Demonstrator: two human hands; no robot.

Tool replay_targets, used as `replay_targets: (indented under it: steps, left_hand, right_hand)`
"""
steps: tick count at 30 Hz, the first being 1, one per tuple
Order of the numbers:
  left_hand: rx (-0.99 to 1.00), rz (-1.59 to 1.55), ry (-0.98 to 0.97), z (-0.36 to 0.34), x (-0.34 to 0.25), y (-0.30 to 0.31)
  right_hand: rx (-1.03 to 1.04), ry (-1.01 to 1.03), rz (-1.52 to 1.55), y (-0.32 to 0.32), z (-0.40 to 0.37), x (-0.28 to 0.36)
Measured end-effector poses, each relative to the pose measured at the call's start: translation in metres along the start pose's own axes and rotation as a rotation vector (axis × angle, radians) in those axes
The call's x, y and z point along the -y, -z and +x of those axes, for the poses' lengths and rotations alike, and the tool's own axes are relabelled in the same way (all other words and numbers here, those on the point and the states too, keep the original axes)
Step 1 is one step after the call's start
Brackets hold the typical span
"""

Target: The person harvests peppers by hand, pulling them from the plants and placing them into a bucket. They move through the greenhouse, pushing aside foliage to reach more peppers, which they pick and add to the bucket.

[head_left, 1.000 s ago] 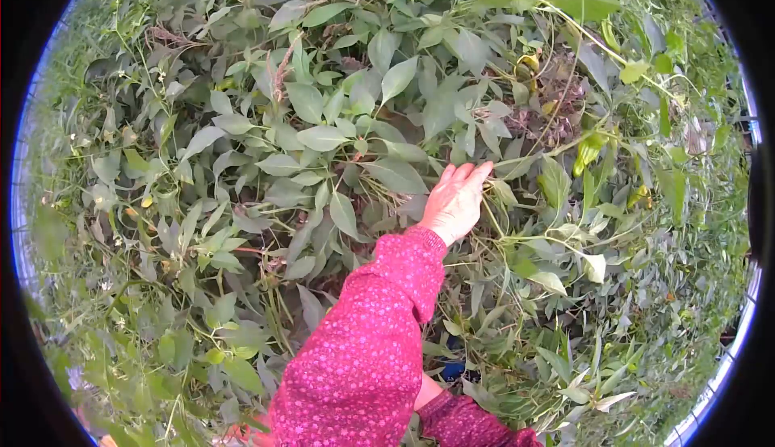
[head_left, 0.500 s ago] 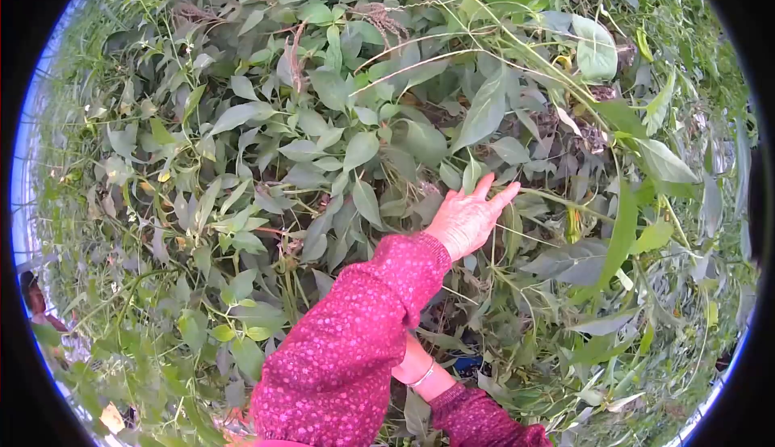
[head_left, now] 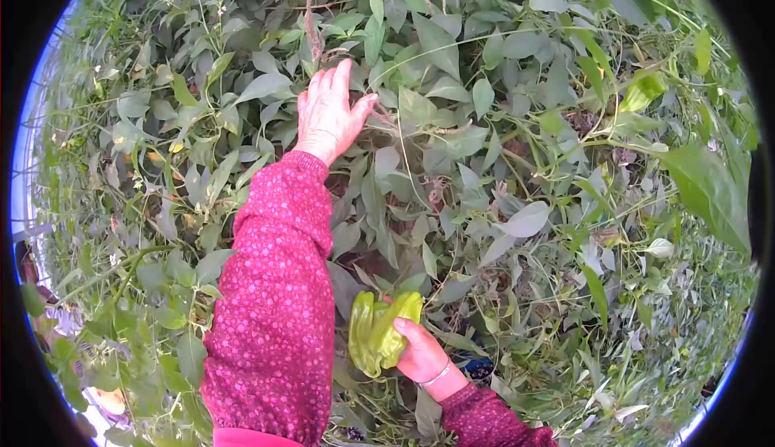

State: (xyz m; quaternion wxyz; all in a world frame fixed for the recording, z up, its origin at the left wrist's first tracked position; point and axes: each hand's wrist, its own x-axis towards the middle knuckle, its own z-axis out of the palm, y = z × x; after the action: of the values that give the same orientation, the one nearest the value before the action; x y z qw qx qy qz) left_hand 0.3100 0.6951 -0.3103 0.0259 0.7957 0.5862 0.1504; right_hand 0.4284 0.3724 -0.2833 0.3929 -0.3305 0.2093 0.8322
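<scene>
Several light green peppers [head_left: 373, 342] are bunched in my right hand [head_left: 424, 356], low in the middle of the head view. The thumb presses over the front of them, and a thin bracelet circles the wrist. Farther up, my left hand [head_left: 329, 114] reaches in among the leaves, its back toward me. Its fingers are stretched out and the thumb stands apart, with nothing visible in it. The fingertips touch foliage beside a dry brownish flower spike [head_left: 312, 27].
Dense leafy plants [head_left: 395, 164] fill the view on all sides. At upper right hangs a light green, pepper-like shape [head_left: 643, 92]. A large leaf [head_left: 710, 193] juts in at right. Something dark blue [head_left: 478, 366] shows behind my right wrist.
My left hand has moved up and left, away from the middle foliage. My right hand, hidden under the left sleeve before, now shows with the peppers. The view has shifted somewhat.
</scene>
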Motion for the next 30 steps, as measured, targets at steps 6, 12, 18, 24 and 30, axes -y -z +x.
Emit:
replay_targets:
  steps: [6, 12, 18, 24, 30]
  left_hand:
    - [0.848, 0.189, 0.183, -0.058, 0.044, -0.001]
    - [0.683, 0.246, 0.109, -0.111, 0.006, -0.014]
    - [0.492, -0.193, 0.219, -0.161, 0.016, -0.063]
    - [0.637, 0.277, 0.083, -0.127, -0.027, -0.004]
    - [0.165, -0.709, 0.245, -0.092, 0.022, 0.024]
  right_hand:
    - [0.001, -0.027, 0.019, -0.005, 0.002, 0.002]
    - [-0.034, -0.027, -0.070, -0.001, 0.004, -0.001]
    - [-0.050, -0.062, -0.096, 0.000, 0.003, -0.001]
    - [-0.044, -0.076, -0.057, -0.001, 0.003, 0.000]
    - [-0.032, -0.059, -0.039, -0.004, 0.002, 0.003]
